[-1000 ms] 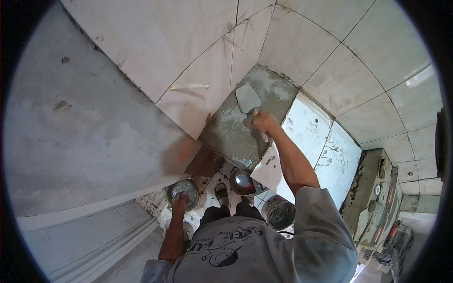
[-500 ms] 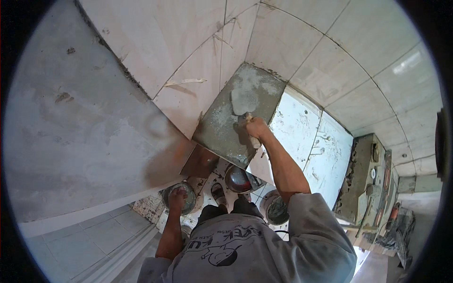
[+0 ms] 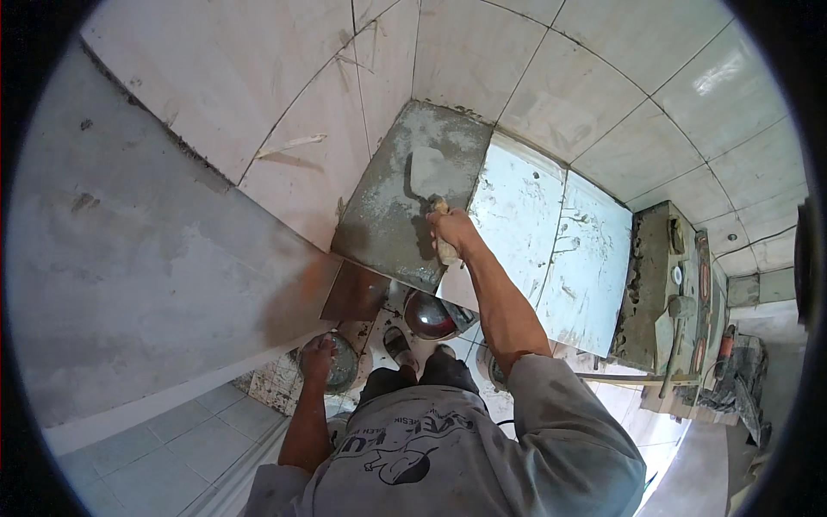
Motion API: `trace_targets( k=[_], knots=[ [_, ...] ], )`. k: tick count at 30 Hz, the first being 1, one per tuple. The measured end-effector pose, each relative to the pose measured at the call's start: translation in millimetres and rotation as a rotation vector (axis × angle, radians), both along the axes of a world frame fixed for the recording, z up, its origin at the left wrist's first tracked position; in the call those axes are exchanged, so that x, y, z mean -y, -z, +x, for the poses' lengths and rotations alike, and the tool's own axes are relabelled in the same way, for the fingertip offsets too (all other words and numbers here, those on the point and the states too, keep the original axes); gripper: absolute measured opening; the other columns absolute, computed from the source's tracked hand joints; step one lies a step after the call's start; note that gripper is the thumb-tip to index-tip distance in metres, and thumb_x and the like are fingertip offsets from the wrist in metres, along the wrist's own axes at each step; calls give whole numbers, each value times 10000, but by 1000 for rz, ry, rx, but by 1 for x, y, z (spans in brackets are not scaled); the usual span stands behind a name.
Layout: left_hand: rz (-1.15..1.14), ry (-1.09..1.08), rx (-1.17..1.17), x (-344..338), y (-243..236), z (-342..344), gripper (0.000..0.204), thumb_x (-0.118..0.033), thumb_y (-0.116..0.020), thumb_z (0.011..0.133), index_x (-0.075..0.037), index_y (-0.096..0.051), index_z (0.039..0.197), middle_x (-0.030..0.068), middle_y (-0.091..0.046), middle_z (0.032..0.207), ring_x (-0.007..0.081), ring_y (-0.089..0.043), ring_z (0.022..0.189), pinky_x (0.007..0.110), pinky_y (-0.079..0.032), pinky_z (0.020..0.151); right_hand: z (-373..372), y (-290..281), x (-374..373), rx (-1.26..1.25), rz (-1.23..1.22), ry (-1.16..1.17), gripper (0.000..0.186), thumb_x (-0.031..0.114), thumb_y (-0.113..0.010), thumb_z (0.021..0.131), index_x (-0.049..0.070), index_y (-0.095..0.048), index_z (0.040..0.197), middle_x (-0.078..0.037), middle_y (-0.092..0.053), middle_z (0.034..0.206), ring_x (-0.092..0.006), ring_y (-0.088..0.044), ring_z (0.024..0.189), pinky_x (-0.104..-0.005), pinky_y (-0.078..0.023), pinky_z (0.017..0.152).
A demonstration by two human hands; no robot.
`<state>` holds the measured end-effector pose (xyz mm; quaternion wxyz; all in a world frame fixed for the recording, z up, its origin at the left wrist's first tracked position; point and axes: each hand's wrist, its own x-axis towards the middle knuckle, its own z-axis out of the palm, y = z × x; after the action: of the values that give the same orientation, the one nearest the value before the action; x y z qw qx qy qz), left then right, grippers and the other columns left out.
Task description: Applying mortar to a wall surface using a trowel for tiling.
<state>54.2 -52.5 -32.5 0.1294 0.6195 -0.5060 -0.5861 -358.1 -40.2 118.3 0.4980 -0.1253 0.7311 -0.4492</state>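
Observation:
In my right hand [image 3: 451, 231] is a trowel [image 3: 426, 172], its pale handle gripped in closed fingers. The blade rests on or just over a grey mortar-covered slab [image 3: 388, 207] in the corner between tiled walls. Lighter powdery patches show on the grey surface. My left hand [image 3: 318, 352] hangs low at the left, fingers curled, overlapping the rim of a round bucket [image 3: 343, 366] in this view. Whether those fingers hold anything cannot be made out.
White tiles [image 3: 519, 202] smeared with mortar adjoin the slab on the right. Beyond them a ledge [image 3: 659, 284] carries a hammer-like tool and a level. A brown tile [image 3: 354, 292] stands below the slab. A dark round bowl [image 3: 428, 315] sits on the floor by my feet.
The whole view has shifted, with the scene moving left. Against the slab, the trowel blade has slid slightly right toward the white tiles. My left hand has moved a little left over the bucket.

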Motion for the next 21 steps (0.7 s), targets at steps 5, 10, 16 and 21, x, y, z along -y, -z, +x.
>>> trace_targets(
  k=[5,10,16,21],
  knots=[
    [-16,17,7,-11,-5,-15,297,-261,-532,909,6,-627,998,67,-651,777,146,-630,647,278,-492,589,12,-1,-13,107,-96,91,184,183,-594,816,15,-535,772,-65,-543,607,-177,-539,440,-318,-430,387],
    [-35,-21,-28,-45,-5,-10,310,-275,-540,899,14,-634,956,74,-650,753,154,-615,620,299,-486,595,51,6,-49,159,-48,-111,221,208,-605,817,4,-556,746,-67,-557,606,-175,-551,441,-314,-439,388],
    [-138,75,64,-99,-12,-7,303,-265,-541,895,19,-632,944,72,-640,724,157,-602,618,312,-466,574,73,22,-94,146,-103,-144,259,255,-613,823,1,-562,825,-81,-569,639,-181,-557,461,-331,-449,430],
    [-49,-15,-23,-152,-14,-14,295,-270,-534,906,-2,-630,983,56,-643,765,129,-602,674,277,-450,580,95,11,-166,-229,-112,-428,347,263,-610,811,-49,-540,945,-165,-598,735,-291,-634,732,-392,-505,652]
  ],
)
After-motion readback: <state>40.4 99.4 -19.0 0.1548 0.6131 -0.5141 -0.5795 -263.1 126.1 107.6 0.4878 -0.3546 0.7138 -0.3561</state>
